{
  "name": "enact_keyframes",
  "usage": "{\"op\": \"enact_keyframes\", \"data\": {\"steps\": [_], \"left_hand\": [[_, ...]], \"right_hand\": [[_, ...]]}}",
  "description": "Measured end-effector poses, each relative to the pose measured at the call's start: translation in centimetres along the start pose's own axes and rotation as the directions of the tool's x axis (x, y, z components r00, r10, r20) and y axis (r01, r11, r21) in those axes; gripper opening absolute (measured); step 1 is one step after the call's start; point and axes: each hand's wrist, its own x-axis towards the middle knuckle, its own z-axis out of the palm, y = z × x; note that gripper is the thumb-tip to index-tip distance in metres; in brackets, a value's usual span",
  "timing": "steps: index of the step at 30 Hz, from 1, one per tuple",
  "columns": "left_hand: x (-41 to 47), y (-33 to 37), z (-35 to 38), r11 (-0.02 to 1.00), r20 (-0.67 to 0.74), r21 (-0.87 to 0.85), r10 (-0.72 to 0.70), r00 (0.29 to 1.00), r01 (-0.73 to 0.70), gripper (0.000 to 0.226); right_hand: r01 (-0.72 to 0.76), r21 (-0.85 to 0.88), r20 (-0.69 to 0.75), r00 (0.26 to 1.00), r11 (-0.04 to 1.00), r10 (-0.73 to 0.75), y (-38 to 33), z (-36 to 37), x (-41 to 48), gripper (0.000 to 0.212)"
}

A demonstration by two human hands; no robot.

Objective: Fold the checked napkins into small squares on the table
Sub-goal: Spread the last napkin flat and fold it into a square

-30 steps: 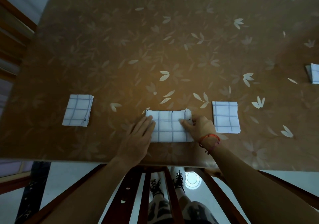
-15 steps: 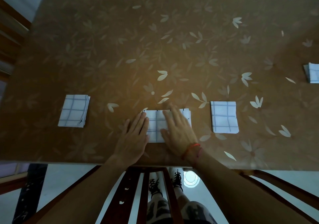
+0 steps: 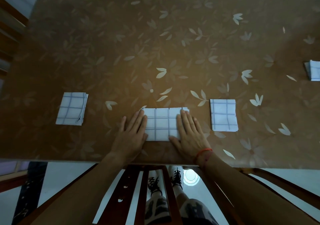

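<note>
Napkin (image 3: 161,124) lies at centre, close to the near edge of the table (image 3: 155,34), folded to a wide rectangle, not yet a square. Left hand (image 3: 131,134) flat on its left end, fingers straight, pressing, gripping nothing. Right hand (image 3: 188,134) likewise flat on the right end. Judged: thin cloth, light and limp, keeps a crease only if pressed (table looks glossy, so it may slide). Best hold: pinch both corners of one short end and carry them over while the other hand pins. Done pieces lie apart: left square (image 3: 71,108), right square (image 3: 223,114), far square (image 3: 313,72).
</note>
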Motion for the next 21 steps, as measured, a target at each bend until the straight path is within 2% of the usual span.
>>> {"op": "enact_keyframes", "data": {"steps": [5, 10, 18, 21], "left_hand": [[0.1, 0.1, -0.2, 1.0, 0.019, -0.003, -0.018, 1.0, 0.018, 0.058], [0.1, 0.3, -0.6, 0.998, 0.022, -0.034, -0.059, 0.998, 0.06, 0.059], [0.4, 0.2, -0.9, 0.991, 0.025, -0.106, -0.076, 0.997, 0.078, 0.06], [0.5, 0.0, -1.1, 0.989, 0.029, -0.122, -0.078, 0.997, 0.081, 0.059]], "right_hand": [[0.01, -0.006, 0.002, 1.0, 1.0, -0.01, 0.2, -0.6, 0.2, 0.078], [0.0, 0.094, -0.111, 0.994, 0.996, 0.01, 0.6, -3.2, 2.6, 0.059], [-0.028, 0.276, 0.041, 0.999, 0.961, 0.018, 1.2, -6.2, 8.2, 0.041], [-0.092, 0.285, 0.107, 0.992, 0.954, 0.063, 1.0, -6.4, 9.1, 0.045]]}}
